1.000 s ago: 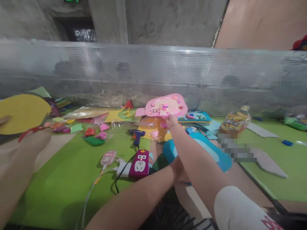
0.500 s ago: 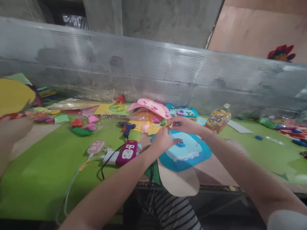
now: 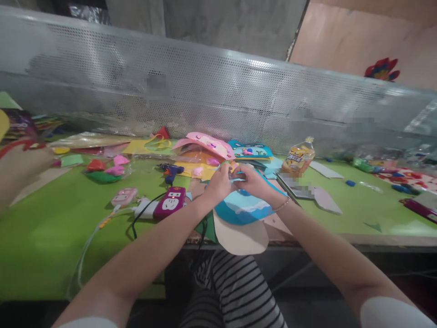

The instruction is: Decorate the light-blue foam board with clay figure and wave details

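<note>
My left hand [image 3: 218, 181] and my right hand [image 3: 251, 179] meet over the far edge of a blue and white foam craft piece [image 3: 239, 207] lying on a beige sheet [image 3: 241, 237] at the table's front edge. The fingers of both hands are curled in a pinch on that upper edge. What sits between the fingertips is too small to make out. Just behind the hands lies a pink decorated foam piece [image 3: 206, 143].
A blue glue gun [image 3: 170, 171], a magenta device [image 3: 170, 202] with cables, a pink gadget [image 3: 124, 197], foam scraps [image 3: 102, 171] and a plastic bottle [image 3: 298, 157] lie on the green table [image 3: 51, 228]. Another person's hand [image 3: 20, 166] is at far left. A perforated metal screen [image 3: 205, 95] stands behind.
My right hand set the pink foam piece down at the back and came to the blue piece. Both hands now pinch its far edge. The camera tilted down.
</note>
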`<state>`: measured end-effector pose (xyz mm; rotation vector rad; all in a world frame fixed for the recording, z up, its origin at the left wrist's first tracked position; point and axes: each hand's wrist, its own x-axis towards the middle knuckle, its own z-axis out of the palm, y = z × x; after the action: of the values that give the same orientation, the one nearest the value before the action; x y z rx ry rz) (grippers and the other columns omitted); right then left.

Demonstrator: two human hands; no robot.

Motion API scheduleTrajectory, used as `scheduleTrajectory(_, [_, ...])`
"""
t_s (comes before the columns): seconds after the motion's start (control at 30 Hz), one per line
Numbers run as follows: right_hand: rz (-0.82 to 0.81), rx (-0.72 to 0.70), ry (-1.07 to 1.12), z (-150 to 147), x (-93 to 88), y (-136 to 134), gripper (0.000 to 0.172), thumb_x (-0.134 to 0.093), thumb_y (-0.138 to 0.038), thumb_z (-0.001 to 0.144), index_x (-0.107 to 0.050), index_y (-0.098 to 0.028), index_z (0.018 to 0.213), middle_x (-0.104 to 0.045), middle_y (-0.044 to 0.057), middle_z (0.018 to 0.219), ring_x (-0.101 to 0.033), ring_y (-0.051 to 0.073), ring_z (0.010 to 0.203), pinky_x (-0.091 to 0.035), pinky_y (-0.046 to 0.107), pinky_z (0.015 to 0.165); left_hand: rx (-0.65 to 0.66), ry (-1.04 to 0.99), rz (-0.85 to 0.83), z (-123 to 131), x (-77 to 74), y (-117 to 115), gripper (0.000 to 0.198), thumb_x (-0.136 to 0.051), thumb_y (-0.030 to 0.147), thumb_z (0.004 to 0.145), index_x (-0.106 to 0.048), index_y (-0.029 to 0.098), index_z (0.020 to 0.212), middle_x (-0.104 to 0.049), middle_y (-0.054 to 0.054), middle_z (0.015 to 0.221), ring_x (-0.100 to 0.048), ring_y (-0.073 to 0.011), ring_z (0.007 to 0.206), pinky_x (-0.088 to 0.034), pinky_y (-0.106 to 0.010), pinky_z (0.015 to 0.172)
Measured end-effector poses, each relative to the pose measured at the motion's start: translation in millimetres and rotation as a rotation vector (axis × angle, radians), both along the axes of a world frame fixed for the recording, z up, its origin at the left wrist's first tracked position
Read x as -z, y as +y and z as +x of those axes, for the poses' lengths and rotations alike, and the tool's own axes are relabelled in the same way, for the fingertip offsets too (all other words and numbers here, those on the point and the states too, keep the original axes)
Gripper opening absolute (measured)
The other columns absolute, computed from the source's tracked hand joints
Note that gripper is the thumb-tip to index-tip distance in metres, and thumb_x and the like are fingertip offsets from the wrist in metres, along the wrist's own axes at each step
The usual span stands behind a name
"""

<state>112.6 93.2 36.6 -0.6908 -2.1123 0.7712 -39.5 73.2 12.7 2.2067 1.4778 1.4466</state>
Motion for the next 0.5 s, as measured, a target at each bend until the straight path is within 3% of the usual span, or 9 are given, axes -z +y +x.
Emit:
scheduleTrajectory(0.1, [-0.084, -0.015, 0.014, 1, 1.3, 1, 0.022, -0.051, -0.01, 0.066, -0.048, -0.022, 0.084, -0.057, 0.0, 0.089, -0.061, 0.016, 0.085, -0.049, 0.023, 0.061, 0.004, 0.032, 0.018, 0, -1.8, -1, 0.051, -0.076, 0.022, 0.062, -0.043, 0.018, 0.1, -0.058, -0.009, 0.099, -0.059, -0.0248, 0.095, -0.046, -0.034, 0.077])
scheduleTrajectory(0.2, [-0.075, -0.049, 0.01, 2, -4.3, 2, 0.023, -0.057, -0.011, 0.064, -0.048, -0.022, 0.082, -0.055, 0.0, 0.088, -0.059, 0.015, 0.08, -0.048, 0.024, 0.063, 0.042, 0.1, 0.027, 0, -6.1, -5, 0.053, -0.078, 0.026, 0.061, -0.042, 0.019, 0.099, -0.056, -0.01, 0.101, -0.058, -0.0258, 0.097, -0.045, -0.035, 0.079])
scheduleTrajectory(0.37, [0.208, 0.02, -0.186, -4, -16.9, -5, 0.022, -0.058, -0.005, 0.061, -0.049, -0.021, 0.074, -0.05, 0.0, 0.082, -0.053, 0.014, 0.075, -0.048, 0.027, 0.068, 0.102, 0.152, -0.013, -1, -8.9, -9, 0.053, -0.079, 0.034, 0.06, -0.04, 0.02, 0.093, -0.056, -0.01, 0.099, -0.058, -0.0264, 0.093, -0.046, -0.036, 0.077])
scheduleTrajectory(0.5, [0.339, 0.062, -0.219, -14, -12.5, -8, 0.021, -0.052, -0.003, 0.062, -0.045, -0.021, 0.072, -0.047, 0.001, 0.081, -0.05, 0.014, 0.076, -0.046, 0.026, 0.067, 0.055, 0.161, -0.04, -4, -6.1, -13, 0.049, -0.074, 0.039, 0.067, -0.04, 0.02, 0.097, -0.057, -0.009, 0.095, -0.059, -0.0257, 0.09, -0.046, -0.035, 0.077])
